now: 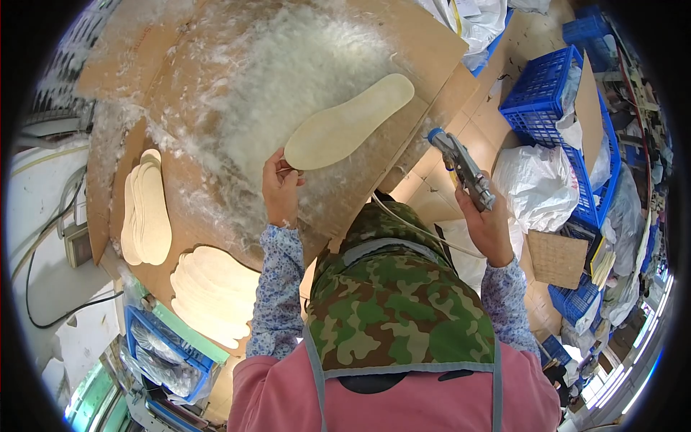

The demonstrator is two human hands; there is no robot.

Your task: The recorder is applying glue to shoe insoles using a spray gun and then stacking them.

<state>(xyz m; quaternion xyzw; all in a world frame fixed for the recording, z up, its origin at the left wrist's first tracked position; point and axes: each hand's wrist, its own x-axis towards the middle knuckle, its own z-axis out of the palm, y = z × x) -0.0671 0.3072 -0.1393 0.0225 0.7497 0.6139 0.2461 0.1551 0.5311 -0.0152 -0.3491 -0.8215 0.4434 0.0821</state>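
A pale cream insole (349,124) is pinched at its heel edge by my left hand (282,189); its other end points up and to the right over the cardboard. My right hand (485,222) is wrapped round a grey spray gun (461,164) with a blue ring at its front end. The gun's front end points up and left, toward the insole but apart from it. A thin pale hose (410,225) runs across my lap toward the gun. White fluffy fibre (288,65) is spread over the cardboard sheet (216,209) under the insole.
Two groups of insoles lie on the cardboard at left: a narrow stack (150,212) and a fanned pile (214,288). Blue crates (540,93) and a white plastic bag (538,189) stand on the floor at right. Another blue crate (169,353) sits at lower left.
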